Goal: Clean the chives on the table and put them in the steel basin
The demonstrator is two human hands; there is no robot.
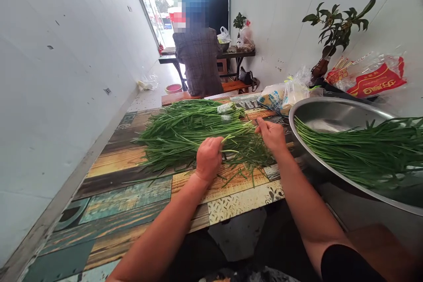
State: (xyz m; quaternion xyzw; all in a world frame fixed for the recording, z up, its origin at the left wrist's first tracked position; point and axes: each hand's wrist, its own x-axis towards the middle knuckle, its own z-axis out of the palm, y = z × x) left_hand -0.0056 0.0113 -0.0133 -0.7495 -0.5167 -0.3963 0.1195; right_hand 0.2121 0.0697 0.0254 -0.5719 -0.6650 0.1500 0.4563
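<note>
Long green garlic chives [178, 128] lie in a loose heap on the wood-patterned table [128, 198], and white wrapping binds part of them near the pale stem ends. My left hand [209, 156] is closed around a few chive stalks, whose pale ends stick out to the right. To its right, my right hand [271, 135] is pinched shut beside the stem ends; anything between its fingertips is too small to make out. Loose trimmings [253, 152] are scattered below and between the hands. More chives [357, 152] lie in a big steel basin [292, 127] at the right.
Plastic bags [284, 94] and a potted plant [330, 44] stand behind the basin, with a red package [380, 80] beside them. Ahead, a person [198, 59] in a dark checked jacket sits at another table [238, 54]. A white wall [66, 75] runs along the left.
</note>
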